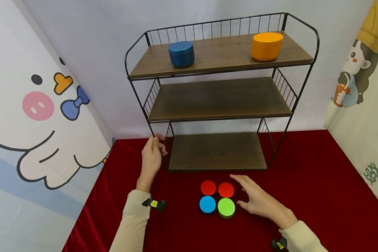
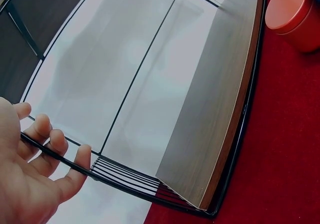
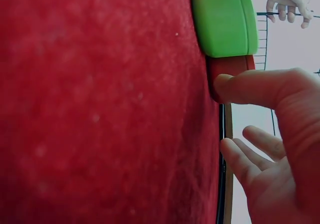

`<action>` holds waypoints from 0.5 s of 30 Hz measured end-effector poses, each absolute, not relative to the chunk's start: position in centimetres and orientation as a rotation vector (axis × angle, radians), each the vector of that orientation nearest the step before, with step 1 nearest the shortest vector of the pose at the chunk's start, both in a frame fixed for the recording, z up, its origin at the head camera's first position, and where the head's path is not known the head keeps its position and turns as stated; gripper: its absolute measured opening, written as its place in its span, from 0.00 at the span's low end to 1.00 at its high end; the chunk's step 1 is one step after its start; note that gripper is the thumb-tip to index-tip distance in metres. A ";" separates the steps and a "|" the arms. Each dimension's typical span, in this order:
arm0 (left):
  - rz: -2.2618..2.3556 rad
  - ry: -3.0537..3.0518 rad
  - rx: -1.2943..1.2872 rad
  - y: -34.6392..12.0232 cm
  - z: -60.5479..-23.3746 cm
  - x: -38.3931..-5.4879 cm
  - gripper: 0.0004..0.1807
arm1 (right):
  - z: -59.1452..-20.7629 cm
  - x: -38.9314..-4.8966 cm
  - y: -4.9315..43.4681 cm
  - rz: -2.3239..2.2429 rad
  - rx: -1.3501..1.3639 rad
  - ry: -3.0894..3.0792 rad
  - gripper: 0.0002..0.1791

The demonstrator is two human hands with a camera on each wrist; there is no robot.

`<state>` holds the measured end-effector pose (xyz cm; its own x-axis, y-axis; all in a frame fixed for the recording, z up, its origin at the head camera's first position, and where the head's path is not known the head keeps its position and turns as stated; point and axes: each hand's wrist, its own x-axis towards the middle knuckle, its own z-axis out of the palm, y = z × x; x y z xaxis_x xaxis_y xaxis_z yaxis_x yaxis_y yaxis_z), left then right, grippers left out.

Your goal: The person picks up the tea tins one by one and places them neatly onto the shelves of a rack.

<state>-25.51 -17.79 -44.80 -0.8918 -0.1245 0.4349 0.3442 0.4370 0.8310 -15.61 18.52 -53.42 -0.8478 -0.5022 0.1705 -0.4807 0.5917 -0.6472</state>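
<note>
My left hand (image 1: 152, 148) grips the black left front post of a three-tier shelf rack (image 1: 217, 99); in the left wrist view its fingers (image 2: 59, 143) curl round the thin metal bar. On the red cloth in front of the rack sit a blue round tin (image 1: 207, 204), a green tin (image 1: 226, 208) and two red tins, one at the back left (image 1: 208, 188) and one at the back right (image 1: 226, 190). Just right of these tins, my right hand (image 1: 259, 199) holds nothing, thumb and fingers spread apart. Its thumb overlaps a red tin (image 3: 232, 67) in the right wrist view, below the green tin.
A dark blue tin (image 1: 181, 54) stands on the top shelf at left, an orange tin (image 1: 266, 47) at right. Wooden boards form the middle (image 1: 220, 98) and bottom shelves (image 1: 217, 151). Panels printed with cartoons flank the red cloth (image 1: 315, 168) on both sides.
</note>
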 end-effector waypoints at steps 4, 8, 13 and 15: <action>-1.455 -2.259 -0.185 -17.8 -44.8 -25.5 0.24 | -53.7 -16.1 18.1 -1.087 -0.874 2.764 0.47; -1.448 -2.267 -0.188 -17.8 -44.8 -25.5 0.25 | -53.7 -16.4 17.8 -1.068 -0.890 2.767 0.44; -1.455 -2.268 -0.185 -17.8 -44.8 -25.5 0.26 | -53.8 -16.6 17.3 -1.074 -0.935 2.758 0.41; -1.449 -2.271 -0.184 -17.9 -44.8 -25.5 0.25 | -53.9 -16.7 17.2 -1.073 -0.953 2.761 0.39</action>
